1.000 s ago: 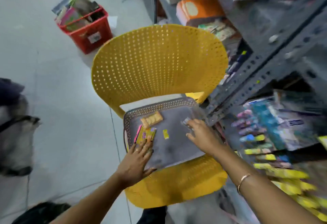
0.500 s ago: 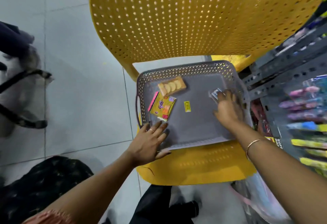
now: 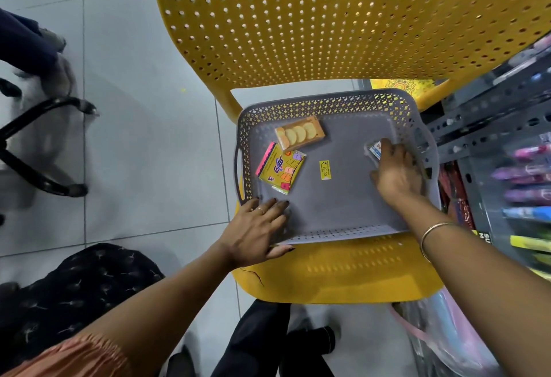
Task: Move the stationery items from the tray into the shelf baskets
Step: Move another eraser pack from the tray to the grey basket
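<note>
A grey perforated tray point(image 3: 328, 102) sits on the seat of a yellow chair point(image 3: 328, 19). In it lie an orange pack with round pale pieces point(image 3: 299, 135), a yellow sticky-note pack point(image 3: 281, 169) and a small yellow price sticker point(image 3: 324, 170). My left hand point(image 3: 256, 227) rests flat on the tray's near-left corner, fingers spread. At the tray's right side my right hand point(image 3: 396, 174) has its fingers closed over a small white and blue packet point(image 3: 374, 150), which still touches the tray floor and is mostly hidden.
A grey metal shelf point(image 3: 492, 120) stands right of the chair, holding blurred coloured pens point(image 3: 530, 174). On the floor at left is a black chair base point(image 3: 35, 144). A plastic bag point(image 3: 447, 341) hangs at lower right. No shelf baskets are in view.
My head has tipped down and closer, so the tray fills more of the view. Both hands have stayed in place on the tray, the right still on the small packet.
</note>
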Demonstrator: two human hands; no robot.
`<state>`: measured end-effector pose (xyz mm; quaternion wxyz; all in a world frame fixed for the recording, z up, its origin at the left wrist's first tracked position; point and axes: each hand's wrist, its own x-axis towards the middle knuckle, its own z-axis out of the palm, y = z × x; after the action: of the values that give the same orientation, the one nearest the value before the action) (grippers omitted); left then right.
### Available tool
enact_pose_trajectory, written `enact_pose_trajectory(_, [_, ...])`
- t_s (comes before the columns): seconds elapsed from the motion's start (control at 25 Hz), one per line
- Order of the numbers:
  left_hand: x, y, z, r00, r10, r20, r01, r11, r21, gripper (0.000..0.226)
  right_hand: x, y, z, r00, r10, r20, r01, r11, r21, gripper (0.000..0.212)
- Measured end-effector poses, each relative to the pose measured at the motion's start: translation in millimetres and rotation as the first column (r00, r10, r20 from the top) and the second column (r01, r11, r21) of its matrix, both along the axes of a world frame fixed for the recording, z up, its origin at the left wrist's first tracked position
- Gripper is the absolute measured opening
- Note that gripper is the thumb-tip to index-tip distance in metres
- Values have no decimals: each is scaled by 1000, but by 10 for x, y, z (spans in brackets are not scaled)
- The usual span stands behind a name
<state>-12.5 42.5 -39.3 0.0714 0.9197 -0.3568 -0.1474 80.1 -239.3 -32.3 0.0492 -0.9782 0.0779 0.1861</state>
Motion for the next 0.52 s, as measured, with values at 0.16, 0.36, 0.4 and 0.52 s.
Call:
enact_pose_trajectory(0.16, [2, 2, -9, 1000, -2, 14, 2, 1000, -28, 71, 3, -2, -37, 999, -17, 50, 18, 1000, -3, 51])
enact_pose_trajectory(0.36, [-7, -1, -20, 999, -5, 48, 5, 1000, -14, 69, -54, 6, 40, 993, -4, 117, -1, 999, 48, 57])
enact_pose_trajectory(0.4, [-2, -3, -11, 999, -3, 48, 3, 1000, -5, 69, -48, 13, 101, 992, -4, 129, -4, 998, 64, 59])
enact_pose_trajectory(0.52, [11, -16, 89, 998, -5, 56, 4, 1000, 18, 72, -11, 26, 412, 983, -36, 179, 15, 993, 118, 63])
